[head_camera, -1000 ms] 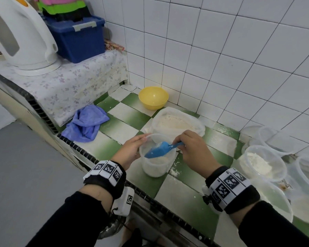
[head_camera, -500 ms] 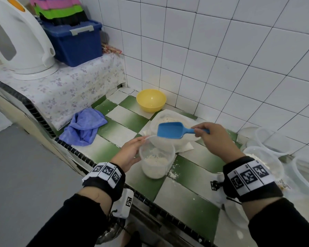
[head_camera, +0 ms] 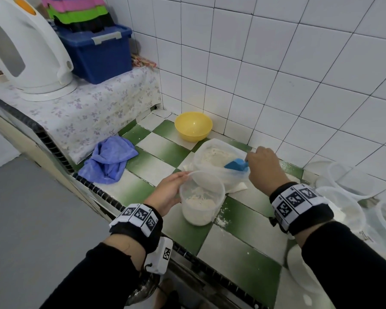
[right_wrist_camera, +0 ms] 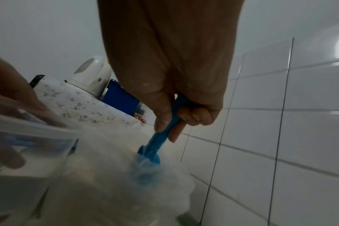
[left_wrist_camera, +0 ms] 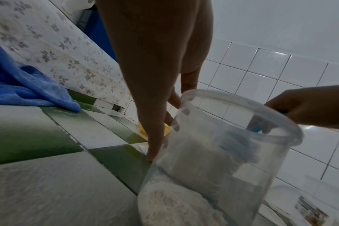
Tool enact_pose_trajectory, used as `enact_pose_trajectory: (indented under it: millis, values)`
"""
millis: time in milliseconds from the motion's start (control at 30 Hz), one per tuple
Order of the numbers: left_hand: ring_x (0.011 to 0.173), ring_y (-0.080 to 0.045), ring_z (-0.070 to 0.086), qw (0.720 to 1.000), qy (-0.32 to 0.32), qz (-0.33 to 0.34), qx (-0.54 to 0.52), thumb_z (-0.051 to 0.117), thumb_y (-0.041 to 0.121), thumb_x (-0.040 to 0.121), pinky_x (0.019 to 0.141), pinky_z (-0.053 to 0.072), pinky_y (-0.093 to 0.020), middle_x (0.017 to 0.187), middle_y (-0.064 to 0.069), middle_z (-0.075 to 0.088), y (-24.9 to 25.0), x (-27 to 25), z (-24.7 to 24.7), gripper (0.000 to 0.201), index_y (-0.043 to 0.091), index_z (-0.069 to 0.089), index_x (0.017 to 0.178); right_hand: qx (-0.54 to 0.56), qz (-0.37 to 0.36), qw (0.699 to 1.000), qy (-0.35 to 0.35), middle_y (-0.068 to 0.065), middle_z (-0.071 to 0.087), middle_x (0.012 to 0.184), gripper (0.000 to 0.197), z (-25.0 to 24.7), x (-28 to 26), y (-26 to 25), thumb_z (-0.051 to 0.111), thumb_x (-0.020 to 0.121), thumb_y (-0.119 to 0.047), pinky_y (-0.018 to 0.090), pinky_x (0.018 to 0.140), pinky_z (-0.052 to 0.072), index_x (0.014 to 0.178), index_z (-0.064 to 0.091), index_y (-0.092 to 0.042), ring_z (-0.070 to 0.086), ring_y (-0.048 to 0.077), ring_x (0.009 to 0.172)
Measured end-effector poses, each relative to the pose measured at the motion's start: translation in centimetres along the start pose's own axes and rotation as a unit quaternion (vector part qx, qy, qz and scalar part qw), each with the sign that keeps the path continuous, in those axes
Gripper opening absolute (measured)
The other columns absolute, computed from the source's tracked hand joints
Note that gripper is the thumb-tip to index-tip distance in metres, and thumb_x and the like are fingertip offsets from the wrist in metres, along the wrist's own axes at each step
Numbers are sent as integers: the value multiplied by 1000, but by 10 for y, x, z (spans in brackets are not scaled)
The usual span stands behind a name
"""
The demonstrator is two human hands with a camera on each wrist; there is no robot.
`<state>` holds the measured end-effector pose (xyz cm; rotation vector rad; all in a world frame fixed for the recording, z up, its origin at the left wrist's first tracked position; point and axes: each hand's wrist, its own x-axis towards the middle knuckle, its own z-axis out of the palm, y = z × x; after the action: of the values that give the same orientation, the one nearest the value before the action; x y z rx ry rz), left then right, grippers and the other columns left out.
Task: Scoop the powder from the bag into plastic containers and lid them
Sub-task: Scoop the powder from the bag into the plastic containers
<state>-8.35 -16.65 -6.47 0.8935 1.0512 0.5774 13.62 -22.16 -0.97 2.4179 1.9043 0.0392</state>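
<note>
- The left hand [head_camera: 168,192] held the plastic container [head_camera: 202,198] by its side.
- The right hand [head_camera: 262,168] gripped the blue scoop [head_camera: 236,164], dipped in the powder bag [head_camera: 214,156] behind the container.

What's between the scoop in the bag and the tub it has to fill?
Nothing visible. The scoop sits in the bag, right behind the lidless tub that the left hand steadies.

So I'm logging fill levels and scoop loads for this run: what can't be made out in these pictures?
- Scoop load: head view, bowl sunk in the bag; right wrist view, bag film blurs it.
- Right-hand containers: head view, cut by the edge, contents unclear.
- Label at lower right: left wrist view, too blurred to read.
- Left hand fingers behind the container: head view, hidden.
</note>
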Motion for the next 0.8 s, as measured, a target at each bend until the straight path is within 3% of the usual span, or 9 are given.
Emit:
enact_pose_trajectory:
  millis: [267, 367, 500, 567, 667, 800]
  values:
    - [66, -2, 68, 1000, -22, -2, -18, 51, 16, 98, 53, 54, -21, 89, 5, 70, 0, -2, 1, 20, 15, 63, 114, 147, 106, 979, -89, 16, 58, 114, 31, 18, 7, -8, 41, 90, -4, 35, 91, 48, 115, 60, -3, 55, 30, 104]
    - [71, -4, 69, 999, -33, -1, -17, 50, 16, 98, 58, 56, -23, 92, 5, 71, -2, 0, 2, 20, 18, 64, 113, 207, 138, 964, -94, 14, 63, 111, 29, 23, 9, -9, 42, 90, -5, 33, 86, 49, 109, 64, -1, 57, 29, 103]
    - [73, -4, 68, 999, -30, 3, -15, 50, 16, 98, 60, 56, -23, 89, 7, 72, -4, 0, 3, 18, 20, 64, 109, 284, 173, 938, -100, 20, 62, 111, 28, 27, 11, -8, 45, 90, -4, 36, 89, 45, 110, 64, 2, 57, 33, 106]
    - [71, -3, 69, 999, -31, 8, -12, 50, 16, 98, 59, 55, -23, 84, 10, 73, -5, 0, 4, 18, 21, 65, 108, 317, 193, 925, -86, 18, 64, 107, 27, 29, 11, -7, 45, 92, -6, 34, 82, 49, 107, 66, 2, 58, 28, 94]
    - [69, -2, 69, 1000, -23, 16, -7, 51, 17, 98, 60, 56, -23, 83, 10, 73, -6, 0, 4, 18, 20, 65, 109, 389, 224, 891, -69, 10, 61, 95, 26, 32, 11, -6, 46, 94, -6, 25, 66, 43, 106, 68, 1, 50, 16, 73]
    - [68, -4, 67, 999, 11, 26, 15, 57, 22, 96, 64, 56, -27, 87, 6, 72, -9, 2, 4, 16, 18, 68, 107, 465, 262, 844, -58, 4, 56, 77, 23, 32, 11, -2, 50, 92, -6, 27, 69, 40, 103, 68, 4, 45, 13, 67]
